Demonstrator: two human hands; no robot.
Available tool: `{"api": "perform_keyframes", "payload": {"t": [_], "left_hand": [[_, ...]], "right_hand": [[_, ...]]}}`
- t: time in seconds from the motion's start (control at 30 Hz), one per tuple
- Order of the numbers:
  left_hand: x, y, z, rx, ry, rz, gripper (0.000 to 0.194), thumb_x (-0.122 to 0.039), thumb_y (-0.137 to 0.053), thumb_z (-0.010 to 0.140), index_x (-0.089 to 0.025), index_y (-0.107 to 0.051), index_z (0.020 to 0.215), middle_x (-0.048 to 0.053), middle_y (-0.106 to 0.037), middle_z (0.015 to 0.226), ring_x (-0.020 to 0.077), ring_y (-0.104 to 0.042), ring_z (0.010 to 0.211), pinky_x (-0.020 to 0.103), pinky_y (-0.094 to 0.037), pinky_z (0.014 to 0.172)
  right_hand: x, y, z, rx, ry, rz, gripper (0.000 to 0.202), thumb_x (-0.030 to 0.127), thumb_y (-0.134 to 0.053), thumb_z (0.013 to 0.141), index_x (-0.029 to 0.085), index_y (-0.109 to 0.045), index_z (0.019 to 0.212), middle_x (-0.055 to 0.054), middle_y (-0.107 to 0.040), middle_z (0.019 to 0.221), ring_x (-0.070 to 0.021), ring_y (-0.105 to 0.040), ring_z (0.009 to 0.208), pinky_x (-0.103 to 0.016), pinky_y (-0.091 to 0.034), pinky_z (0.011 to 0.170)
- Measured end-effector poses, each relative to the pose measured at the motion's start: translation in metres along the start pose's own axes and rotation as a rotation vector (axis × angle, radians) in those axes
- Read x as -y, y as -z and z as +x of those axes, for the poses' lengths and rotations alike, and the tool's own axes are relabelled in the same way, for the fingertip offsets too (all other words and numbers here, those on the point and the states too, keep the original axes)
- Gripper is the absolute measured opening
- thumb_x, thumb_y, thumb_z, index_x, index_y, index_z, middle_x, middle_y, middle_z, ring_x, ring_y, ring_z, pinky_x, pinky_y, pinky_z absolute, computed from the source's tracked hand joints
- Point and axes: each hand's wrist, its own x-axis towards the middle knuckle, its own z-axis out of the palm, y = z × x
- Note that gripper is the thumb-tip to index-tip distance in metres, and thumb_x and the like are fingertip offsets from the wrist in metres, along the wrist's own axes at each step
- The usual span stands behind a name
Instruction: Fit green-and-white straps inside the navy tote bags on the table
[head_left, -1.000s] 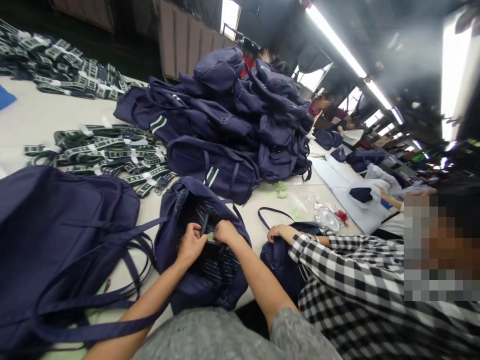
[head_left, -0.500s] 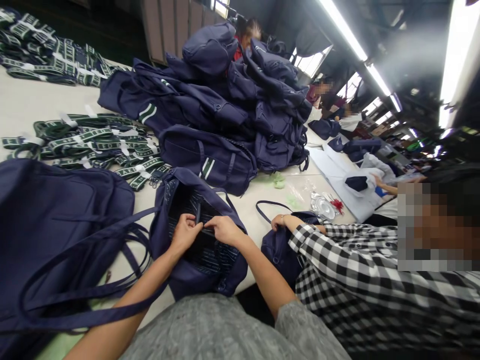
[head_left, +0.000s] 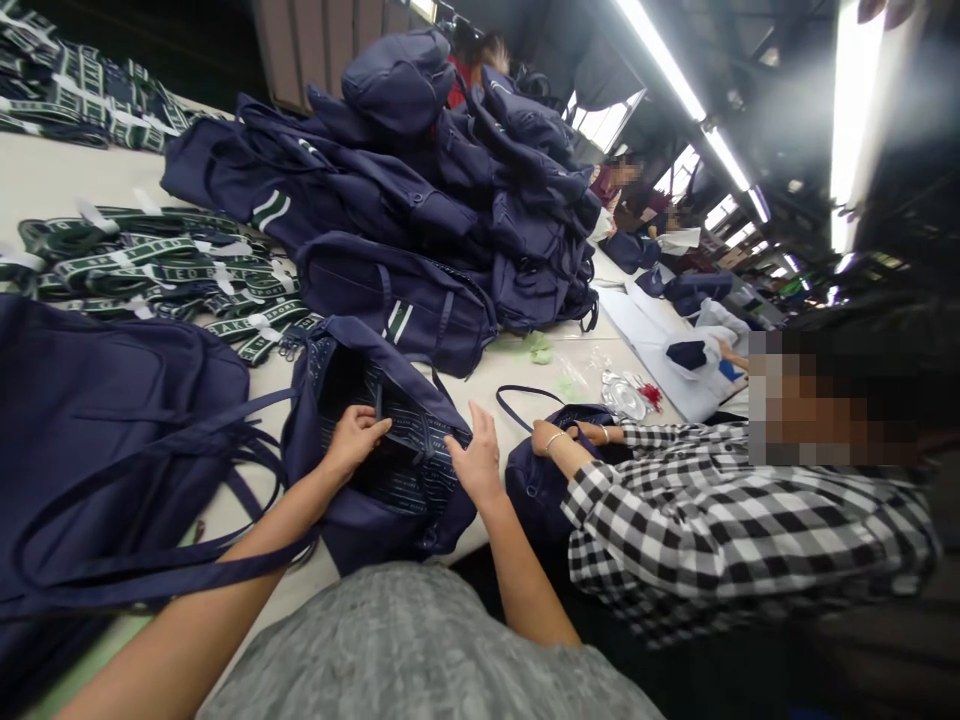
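An open navy bag [head_left: 352,540] with a dark printed lining lies on the table right in front of me. My left hand [head_left: 358,438] is over its opening, thumb and fingers pinched together on something I cannot make out, beside a narrow dark strip inside. At the right edge of the opening is my right hand [head_left: 476,455], its fingers spread and nothing between them. A long navy strap [head_left: 217,575] passes over my left forearm.
Navy bags [head_left: 405,200] are piled behind. Bundles of green and white straps [head_left: 142,265] lie at left, above another navy bag [head_left: 127,400]. At right, a person in a checked shirt [head_left: 697,500] handles a small navy bag [head_left: 532,490]. Beyond lie silver rings [head_left: 626,395].
My right hand has moved right, away from my left hand, and its fingers have opened. My left hand remains pinched over the opening. The whole view has shifted slightly.
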Motion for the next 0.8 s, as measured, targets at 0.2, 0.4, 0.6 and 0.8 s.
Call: {"api": "perform_keyframes", "payload": {"t": [0.2, 0.4, 0.6, 0.8], "left_hand": [[0.009, -0.004, 0.004, 0.086, -0.068, 0.039, 0.052, -0.047, -0.069, 0.061, -0.016, -0.048, 0.097, -0.001, -0.059, 0.073, 0.0140, -0.059, 0.060, 0.030, -0.051, 0.058], [0.026, -0.014, 0.005, 0.331, -0.198, 0.258, 0.062, -0.029, -0.070, 0.056, -0.020, -0.046, 0.112, 0.005, -0.064, 0.094, 0.0197, -0.065, 0.077, 0.037, -0.054, 0.075], [0.032, -0.011, 0.003, 0.304, -0.217, 0.525, 0.021, -0.032, -0.059, 0.067, -0.020, -0.053, 0.083, 0.000, -0.062, 0.068, 0.0186, -0.060, 0.065, 0.029, -0.045, 0.065], [0.023, 0.001, -0.008, 0.301, -0.280, 0.562, 0.020, -0.040, -0.059, 0.072, -0.020, -0.056, 0.070, 0.000, -0.062, 0.066, 0.0168, -0.057, 0.065, 0.026, -0.040, 0.061]], "right_hand": [[-0.024, -0.006, 0.009, 0.166, -0.308, 0.322, 0.073, 0.031, -0.078, 0.057, 0.017, -0.053, 0.124, -0.010, -0.065, 0.112, -0.0248, -0.061, 0.103, -0.037, -0.046, 0.092], [-0.030, -0.003, 0.010, 0.300, -0.503, 0.851, 0.053, 0.024, -0.079, 0.053, 0.015, -0.063, 0.102, -0.004, -0.071, 0.091, -0.0187, -0.065, 0.078, -0.034, -0.051, 0.079], [-0.023, 0.005, -0.002, 0.401, -0.572, 1.109, 0.040, 0.021, -0.080, 0.054, 0.012, -0.068, 0.091, -0.006, -0.072, 0.083, -0.0194, -0.065, 0.072, -0.034, -0.051, 0.077], [-0.031, 0.000, -0.001, 0.339, -0.661, 1.150, 0.033, 0.020, -0.080, 0.054, 0.012, -0.068, 0.084, -0.005, -0.072, 0.079, -0.0202, -0.066, 0.071, -0.035, -0.052, 0.077]]}}
